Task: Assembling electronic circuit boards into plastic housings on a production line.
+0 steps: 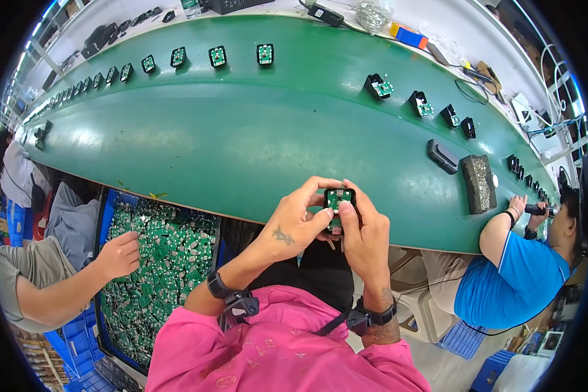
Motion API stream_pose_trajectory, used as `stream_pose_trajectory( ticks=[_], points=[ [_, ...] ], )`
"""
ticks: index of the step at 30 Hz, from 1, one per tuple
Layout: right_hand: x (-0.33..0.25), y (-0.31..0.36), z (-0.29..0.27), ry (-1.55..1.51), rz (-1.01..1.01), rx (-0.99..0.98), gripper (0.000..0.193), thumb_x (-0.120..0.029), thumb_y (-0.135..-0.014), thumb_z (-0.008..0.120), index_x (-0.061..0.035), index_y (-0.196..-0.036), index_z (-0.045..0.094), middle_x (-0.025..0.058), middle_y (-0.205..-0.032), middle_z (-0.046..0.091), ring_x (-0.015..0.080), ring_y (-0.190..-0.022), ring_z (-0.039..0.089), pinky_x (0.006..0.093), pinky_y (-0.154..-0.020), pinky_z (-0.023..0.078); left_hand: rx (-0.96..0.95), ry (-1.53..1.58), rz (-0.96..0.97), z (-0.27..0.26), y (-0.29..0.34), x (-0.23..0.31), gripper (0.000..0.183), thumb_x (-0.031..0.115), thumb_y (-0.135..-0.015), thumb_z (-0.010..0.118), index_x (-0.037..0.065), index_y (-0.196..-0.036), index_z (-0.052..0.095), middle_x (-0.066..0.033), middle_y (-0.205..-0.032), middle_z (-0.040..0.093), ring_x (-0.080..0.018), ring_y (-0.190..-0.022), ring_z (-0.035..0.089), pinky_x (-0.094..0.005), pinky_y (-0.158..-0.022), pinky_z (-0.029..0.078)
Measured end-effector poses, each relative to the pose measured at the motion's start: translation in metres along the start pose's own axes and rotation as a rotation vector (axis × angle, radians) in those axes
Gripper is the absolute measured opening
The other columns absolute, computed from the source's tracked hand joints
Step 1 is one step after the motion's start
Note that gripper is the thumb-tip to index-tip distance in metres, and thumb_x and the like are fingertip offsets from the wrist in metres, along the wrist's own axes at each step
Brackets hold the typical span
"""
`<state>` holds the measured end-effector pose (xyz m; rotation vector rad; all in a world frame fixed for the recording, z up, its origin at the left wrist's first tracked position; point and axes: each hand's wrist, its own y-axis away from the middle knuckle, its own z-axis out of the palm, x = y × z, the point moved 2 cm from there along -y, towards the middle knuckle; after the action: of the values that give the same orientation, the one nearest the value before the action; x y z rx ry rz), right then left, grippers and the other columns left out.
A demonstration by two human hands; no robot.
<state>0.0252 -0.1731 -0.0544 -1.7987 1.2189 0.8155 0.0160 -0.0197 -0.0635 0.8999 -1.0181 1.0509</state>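
Just off the near edge of the green bench, both my hands hold a small black plastic housing (351,194) between them. A green circuit board (336,198) sits inside its open face. My left hand (302,212) grips the housing's left side, its thumb on the board. From the right, my right hand (364,228) wraps the other side, and its thumb also presses on the board. The fingers under the housing are mostly hidden. Thin pale strands hang below the housing, too small to make out.
The green bench (242,150) carries a long row of black housings with boards (217,57). A black case (443,157) and a dark block (479,184) lie right. Left stands a blue bin (100,225) of circuit boards, with another person's hand (119,253) over it. A blue-shirted person (516,281) works at right.
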Motion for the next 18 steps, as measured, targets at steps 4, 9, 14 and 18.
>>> stream_pose_trajectory(
  ticks=[4, 9, 14, 18],
  points=[
    [-0.006, -0.002, 0.002, -0.118, 0.168, -0.036, 0.036, -0.016, -0.101, 0.052, 0.0025, -0.132, 0.058, 0.0113, -0.087, 0.069, 0.0118, -0.075, 0.061, 0.0288, -0.07, 0.052, 0.05, -0.165, 0.039, -0.001, -0.001, -0.009, 0.047, 0.002, -0.097, 0.05, -0.002, -0.143, 0.041, -0.0132, -0.121, 0.06, -0.016, -0.096, 0.065, -0.0304, -0.076, 0.062],
    [0.005, -0.005, 0.004, -0.168, 0.13, -0.035, 0.037, -0.013, -0.1, 0.054, 0.0011, -0.134, 0.058, 0.0094, -0.094, 0.069, 0.0107, -0.08, 0.06, 0.0269, -0.071, 0.051, 0.114, -0.314, 0.077, 0.002, 0.0, -0.01, 0.046, 0.002, -0.097, 0.05, -0.004, -0.142, 0.043, -0.0121, -0.114, 0.062, -0.015, -0.093, 0.066, -0.03, -0.074, 0.062],
    [0.023, -0.024, 0.014, -0.163, 0.114, 0.033, 0.038, -0.013, -0.1, 0.054, -0.0004, -0.136, 0.057, 0.0077, -0.091, 0.069, 0.0092, -0.075, 0.06, 0.0262, -0.068, 0.051, 0.145, -0.475, 0.148, -0.008, -0.026, -0.008, 0.042, 0.001, -0.095, 0.051, -0.005, -0.137, 0.048, -0.0125, -0.106, 0.064, -0.0161, -0.081, 0.069, -0.03, -0.067, 0.061],
    [0.043, -0.063, 0.009, -0.181, 0.232, 0.012, 0.042, -0.016, -0.1, 0.057, 0.004, -0.137, 0.054, 0.0047, -0.078, 0.064, 0.0091, -0.058, 0.058, 0.0271, -0.054, 0.049, 0.16, -0.379, 0.241, -0.046, -0.104, -0.007, 0.04, 0.004, -0.093, 0.05, -0.005, -0.132, 0.052, -0.0152, -0.094, 0.068, -0.021, -0.071, 0.07, -0.033, -0.061, 0.058]
  ],
)
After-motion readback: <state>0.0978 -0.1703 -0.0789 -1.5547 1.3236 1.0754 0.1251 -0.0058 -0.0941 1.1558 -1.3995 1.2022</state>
